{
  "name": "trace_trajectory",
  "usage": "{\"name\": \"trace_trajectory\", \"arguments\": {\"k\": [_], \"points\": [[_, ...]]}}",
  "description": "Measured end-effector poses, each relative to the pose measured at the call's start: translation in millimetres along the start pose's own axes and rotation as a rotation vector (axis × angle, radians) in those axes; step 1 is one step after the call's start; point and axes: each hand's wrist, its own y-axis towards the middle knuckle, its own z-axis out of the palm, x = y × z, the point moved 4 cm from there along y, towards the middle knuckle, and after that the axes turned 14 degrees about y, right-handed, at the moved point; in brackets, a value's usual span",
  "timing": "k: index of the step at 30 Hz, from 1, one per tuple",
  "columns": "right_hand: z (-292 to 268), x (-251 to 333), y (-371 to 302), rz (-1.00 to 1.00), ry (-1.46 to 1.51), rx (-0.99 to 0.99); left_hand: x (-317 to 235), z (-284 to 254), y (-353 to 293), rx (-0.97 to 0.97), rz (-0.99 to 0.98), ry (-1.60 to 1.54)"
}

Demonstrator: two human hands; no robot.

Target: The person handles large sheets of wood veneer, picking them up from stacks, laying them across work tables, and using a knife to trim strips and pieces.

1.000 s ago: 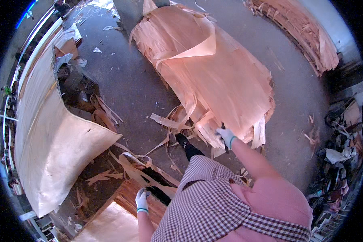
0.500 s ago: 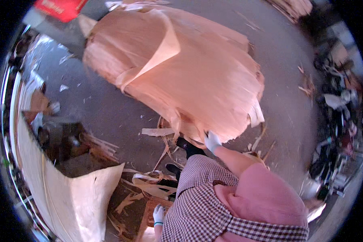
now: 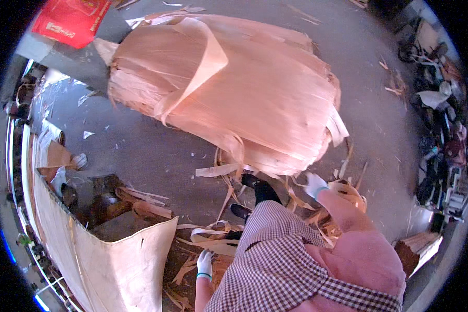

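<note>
A large stack of thin tan wood veneer sheets (image 3: 265, 93) lies on the floor ahead, with one sheet's edge (image 3: 205, 70) folded up in a curl. My right hand (image 3: 315, 185), in a white glove with a teal cuff, is just off the stack's near right end. Its fingers look closed on a thin veneer strip (image 3: 296, 196) that trails to the left; blur softens the fingertips. Low on my left side, my left hand (image 3: 205, 263), gloved alike, hangs with its fingers loosely extended beside a brown wooden surface (image 3: 222, 269). Nothing shows in it.
A tall curved veneer sheet (image 3: 125, 265) stands at the left, by a dark bin-like space (image 3: 101, 205) with scraps. Loose strips (image 3: 213, 234) lie around my feet and below my right arm. A red package (image 3: 70, 23) sits far left; clutter (image 3: 442, 114) lines the right.
My right hand has drawn away from the stack's near edge, moving to the right with a thin strip. My left hand stays low at my side. The view has shifted slightly.
</note>
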Motion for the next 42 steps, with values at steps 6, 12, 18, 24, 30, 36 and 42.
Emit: {"name": "trace_trajectory", "arguments": {"k": [6, 12, 18, 24, 30, 36, 42], "points": [[108, 179, 145, 0.041, 0.576, -0.088, 41, -22, -26, -0.109, -0.118, 0.014], [165, 284, 115, -0.063, 0.612, -0.089, 93, -20, -37, -0.137, -0.166, -0.082], [218, 451, -194, -0.664, 0.965, 1.423, 96, -2, -18, 0.017, -0.139, -0.009], [155, 444, -203, -1.243, 0.418, 1.037, 61, -11, 8, -0.014, -0.220, -0.349], [92, 400, -157, -1.315, 0.434, 0.662, -106, -42, -32, 0.364, 0.213, -1.065], [82, 395, -167, -1.254, 0.142, 0.926, -236, -95, -19, 0.143, 0.640, -0.677], [112, 349, 7, -0.400, 0.715, 0.597, -280, -146, -68, -0.097, 0.706, -0.555]]}}
